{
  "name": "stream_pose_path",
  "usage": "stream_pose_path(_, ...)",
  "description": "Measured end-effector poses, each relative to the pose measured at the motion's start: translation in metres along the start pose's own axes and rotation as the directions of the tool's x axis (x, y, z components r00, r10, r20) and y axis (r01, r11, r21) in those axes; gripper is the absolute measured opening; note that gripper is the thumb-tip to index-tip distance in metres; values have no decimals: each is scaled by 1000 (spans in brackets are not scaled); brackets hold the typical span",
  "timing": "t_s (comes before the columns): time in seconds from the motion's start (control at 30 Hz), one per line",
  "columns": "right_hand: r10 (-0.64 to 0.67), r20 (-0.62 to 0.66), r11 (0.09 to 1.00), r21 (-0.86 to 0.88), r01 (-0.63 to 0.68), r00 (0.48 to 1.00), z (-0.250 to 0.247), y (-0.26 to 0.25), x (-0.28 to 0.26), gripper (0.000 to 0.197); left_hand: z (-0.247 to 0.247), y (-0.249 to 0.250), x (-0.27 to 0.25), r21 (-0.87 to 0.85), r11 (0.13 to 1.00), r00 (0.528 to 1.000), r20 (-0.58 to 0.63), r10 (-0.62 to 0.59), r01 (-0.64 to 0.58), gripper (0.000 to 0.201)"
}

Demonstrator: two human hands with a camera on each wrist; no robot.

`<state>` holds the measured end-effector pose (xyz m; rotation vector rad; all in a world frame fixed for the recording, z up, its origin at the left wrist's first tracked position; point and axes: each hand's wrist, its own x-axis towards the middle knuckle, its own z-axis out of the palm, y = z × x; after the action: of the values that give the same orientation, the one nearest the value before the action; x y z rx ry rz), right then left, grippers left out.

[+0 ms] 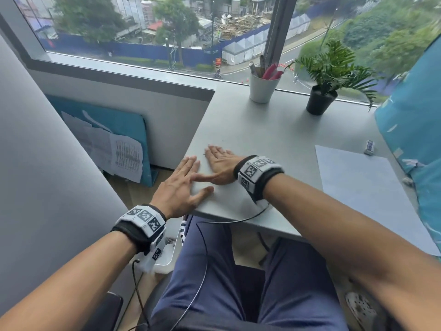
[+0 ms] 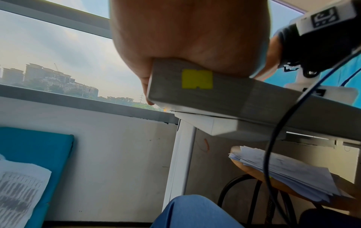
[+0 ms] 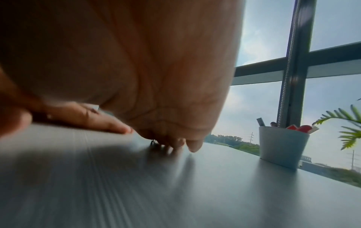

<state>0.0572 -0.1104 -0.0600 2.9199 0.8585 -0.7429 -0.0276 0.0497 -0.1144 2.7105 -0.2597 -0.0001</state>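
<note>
Grey counter (image 1: pixel 274 130), near left corner: the left hand (image 1: pixel 181 185) lies flat, fingers (image 1: pixel 191 163) straight and together. Just right of it the right hand (image 1: pixel 220 164) presses flat, fingers slightly apart. A dark speck (image 1: pixel 204 154) at its fingertips is too small to make out.

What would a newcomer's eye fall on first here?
The left hand and the right hand lie flat, side by side, on the near left corner of the grey desk. Behind them, by the window, stand a white cup of pens and a potted fern.
</note>
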Motion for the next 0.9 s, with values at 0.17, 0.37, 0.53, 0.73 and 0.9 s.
stream_pose_path(0.17, 144, -25, 989, 34, -143, 989, -24, 41, -17, 117, 1, 0, 0, 35, 999, 1000, 10, -8, 8, 103)
stream_pose_path(0.37, 281, 28, 959, 16, -282, 959, -28, 72, -15, 118, -2, 3, -1, 48, 999, 999, 35, -13, 11, 98)
stream_pose_path(0.53, 179, 33, 981, -84, -176, 983, -18, 31, 5, 128, -3, 2, 1, 55, 998, 998, 60, 3, -6, 103)
stream_pose_path(0.73, 61, -50, 998, 3, -61, 997, -21, 19, -2, 118, -14, -10, 2, -21, 997, 982, 174, 73, -71, 104)
stream_pose_path(0.9, 292, 5, 956, -22, -292, 956, -4, 45, -16, 134, -30, -25, 11, -118, 990, 977, 191, 100, -78, 95)
